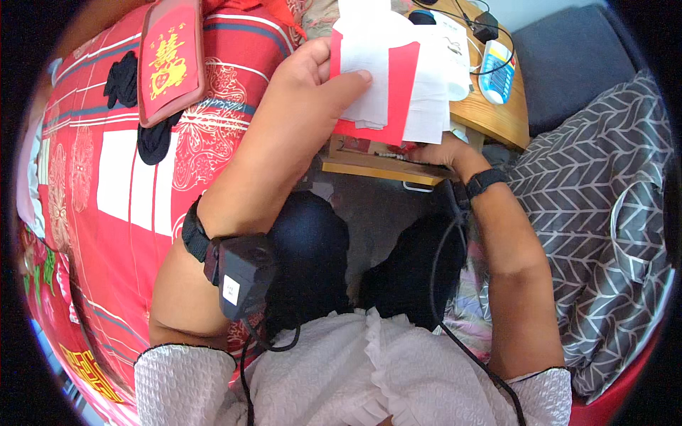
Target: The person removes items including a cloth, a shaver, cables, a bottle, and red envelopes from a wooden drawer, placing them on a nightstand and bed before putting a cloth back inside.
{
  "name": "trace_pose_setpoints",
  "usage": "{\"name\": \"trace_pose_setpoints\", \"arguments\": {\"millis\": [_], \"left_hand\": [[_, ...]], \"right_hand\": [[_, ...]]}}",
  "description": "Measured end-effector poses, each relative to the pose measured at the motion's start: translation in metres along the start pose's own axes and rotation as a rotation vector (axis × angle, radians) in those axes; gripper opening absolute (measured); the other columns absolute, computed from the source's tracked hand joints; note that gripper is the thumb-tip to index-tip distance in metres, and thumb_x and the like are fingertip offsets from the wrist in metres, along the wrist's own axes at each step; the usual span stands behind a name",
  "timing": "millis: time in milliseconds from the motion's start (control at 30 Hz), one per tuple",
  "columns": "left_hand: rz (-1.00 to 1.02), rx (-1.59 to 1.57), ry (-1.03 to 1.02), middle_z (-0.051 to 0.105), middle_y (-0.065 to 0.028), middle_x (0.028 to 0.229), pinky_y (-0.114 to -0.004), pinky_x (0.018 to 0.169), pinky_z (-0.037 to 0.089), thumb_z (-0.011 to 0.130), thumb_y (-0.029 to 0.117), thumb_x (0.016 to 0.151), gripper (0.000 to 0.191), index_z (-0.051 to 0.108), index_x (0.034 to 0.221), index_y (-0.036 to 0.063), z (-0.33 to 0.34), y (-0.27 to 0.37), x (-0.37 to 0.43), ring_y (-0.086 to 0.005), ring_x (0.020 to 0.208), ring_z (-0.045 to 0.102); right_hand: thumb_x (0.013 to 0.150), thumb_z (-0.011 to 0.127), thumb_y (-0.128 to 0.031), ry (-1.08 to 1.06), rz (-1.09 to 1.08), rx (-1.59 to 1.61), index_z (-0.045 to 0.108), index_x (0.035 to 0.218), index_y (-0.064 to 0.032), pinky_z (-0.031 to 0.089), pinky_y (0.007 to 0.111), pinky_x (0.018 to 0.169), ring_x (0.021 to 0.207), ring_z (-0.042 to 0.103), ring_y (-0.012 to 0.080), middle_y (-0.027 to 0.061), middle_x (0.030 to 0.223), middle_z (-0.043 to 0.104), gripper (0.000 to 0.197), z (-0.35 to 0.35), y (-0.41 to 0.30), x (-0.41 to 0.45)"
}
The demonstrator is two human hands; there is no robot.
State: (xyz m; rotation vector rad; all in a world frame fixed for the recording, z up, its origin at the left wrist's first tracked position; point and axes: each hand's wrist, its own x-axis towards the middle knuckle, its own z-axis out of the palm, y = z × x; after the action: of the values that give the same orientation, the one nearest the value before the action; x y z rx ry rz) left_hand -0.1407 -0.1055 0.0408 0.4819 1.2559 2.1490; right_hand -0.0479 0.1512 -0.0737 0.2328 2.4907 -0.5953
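Observation:
My left hand point(327, 85) grips a stack of white paper sheets point(367, 96) and a red paper sheet or envelope point(402, 90), its thumb lying on top of them. More white sheets point(426, 112) fan out to the right of the red one. My right hand point(442, 154) is down in the pulled-out wooden drawer point(373, 169), partly hidden by the papers. Small items, among them something like a string of white beads point(391, 155), lie by its fingertips. Whether its fingers hold anything cannot be made out.
A wooden nightstand point(490, 114) bears a blue and white packet point(498, 74), a black adapter point(485, 27) and cables. On the red patterned bed cover point(117, 234) are a tray point(200, 85) with a red printed envelope point(170, 64) and black cloth items point(122, 80). A grey patterned pillow point(591, 213) lies right.

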Motion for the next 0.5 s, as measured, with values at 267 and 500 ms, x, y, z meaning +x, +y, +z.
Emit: {"name": "trace_pose_setpoints", "arguments": {"millis": [267,500], "left_hand": [[-0.022,-0.029,0.025,0.062,-0.0129,0.101,-0.026,0.078,0.049,0.052,0.000,0.083,0.031,0.046,0.113,-0.0047,0.007,0.003,0.002,-0.0144,0.087,0.061],[-0.033,-0.012,0.077,0.062,-0.0117,0.100,-0.026,0.078,0.048,0.052,0.000,0.083,0.029,0.047,0.111,-0.0034,0.007,0.006,-0.001,-0.0139,0.087,0.061]], "right_hand": [[0.072,0.061,-0.017,0.306,0.060,-0.163,0.064,0.092,-0.0063,0.048,0.040,0.076,0.086,0.059,0.0360,0.0206,0.093,0.062,0.023,-0.002,0.023,0.003],[0.069,0.064,-0.014,0.432,0.124,0.134,0.060,0.100,-0.0038,0.047,0.043,0.077,0.088,0.058,0.0384,0.0236,0.095,0.060,0.032,-0.003,-0.012,-0.020]]}}
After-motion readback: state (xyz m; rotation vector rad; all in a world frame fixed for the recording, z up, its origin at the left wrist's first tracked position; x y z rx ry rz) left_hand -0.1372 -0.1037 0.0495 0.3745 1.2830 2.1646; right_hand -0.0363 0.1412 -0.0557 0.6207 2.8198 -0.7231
